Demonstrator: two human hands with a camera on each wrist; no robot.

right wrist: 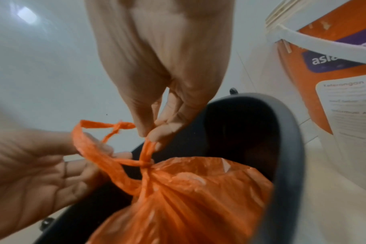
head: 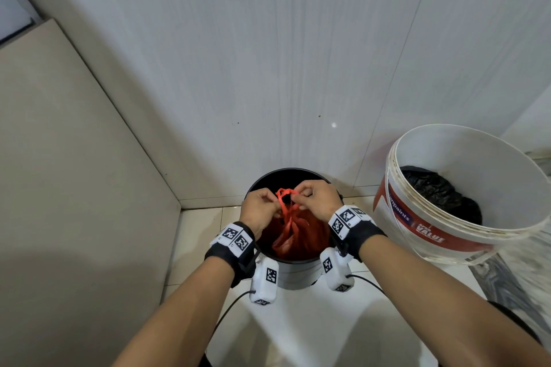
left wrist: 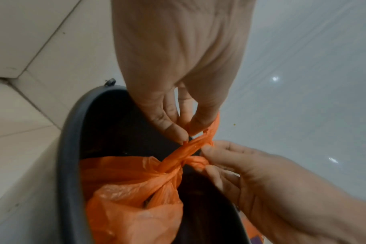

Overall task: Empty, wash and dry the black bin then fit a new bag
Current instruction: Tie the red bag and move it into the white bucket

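Observation:
A small round black bin stands on the pale floor against the white wall. An orange plastic bag sits inside it, its two handles crossed in a half-made knot above the rim. My left hand pinches one handle between thumb and fingertip. My right hand pinches the other handle the same way. Seen from the right wrist, the bag bulges over the bin's rim.
A large white paint bucket with a red label stands right of the bin, a crumpled black plastic bag inside it. A beige tiled wall closes the left side. Cables trail from both wrist cameras over the floor.

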